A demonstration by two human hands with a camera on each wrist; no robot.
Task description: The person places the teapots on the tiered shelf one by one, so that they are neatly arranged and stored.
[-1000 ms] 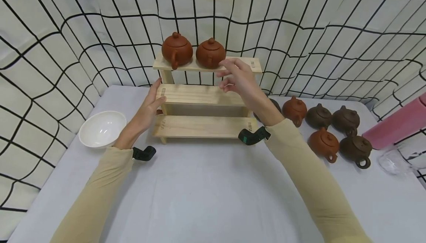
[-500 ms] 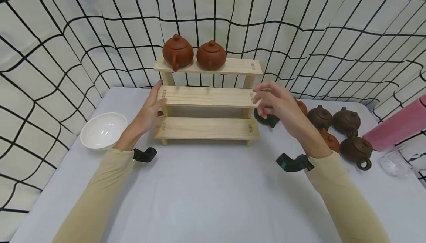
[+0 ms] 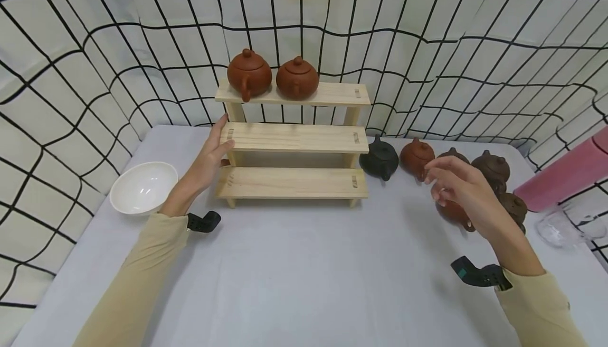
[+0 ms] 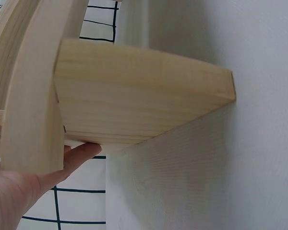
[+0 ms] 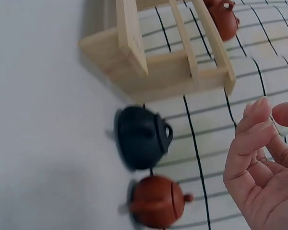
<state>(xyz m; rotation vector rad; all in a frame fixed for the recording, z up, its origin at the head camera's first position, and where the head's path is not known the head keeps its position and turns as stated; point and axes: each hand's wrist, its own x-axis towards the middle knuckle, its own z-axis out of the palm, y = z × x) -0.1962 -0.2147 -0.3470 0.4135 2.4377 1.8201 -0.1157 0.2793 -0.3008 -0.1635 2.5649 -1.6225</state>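
Note:
A three-tier wooden display stand (image 3: 292, 137) is on the white table. My left hand (image 3: 204, 159) holds its left end at the middle shelf, thumb over the front and fingers along the side. Two reddish clay teapots (image 3: 297, 80) sit side by side on the top shelf, towards the left. My right hand (image 3: 467, 194), fingers loosely bent and holding nothing, is over the teapots at right. A black teapot (image 3: 379, 158) and a red-brown teapot (image 3: 416, 158) stand left of it. An orange-brown teapot (image 3: 453, 214) and dark brown teapots (image 3: 491, 167) are partly hidden by the hand.
A white bowl (image 3: 143, 187) stands left of the stand. At the far right, a pink bottle (image 3: 565, 170) leans beside a clear glass vessel (image 3: 562, 228). Black wire mesh (image 3: 404, 35) surrounds the table's back and sides.
My right hand has left the right-hand teapot on the top shelf and moved right and towards me, over the grouped teapots. The left hand has stayed on the stand.

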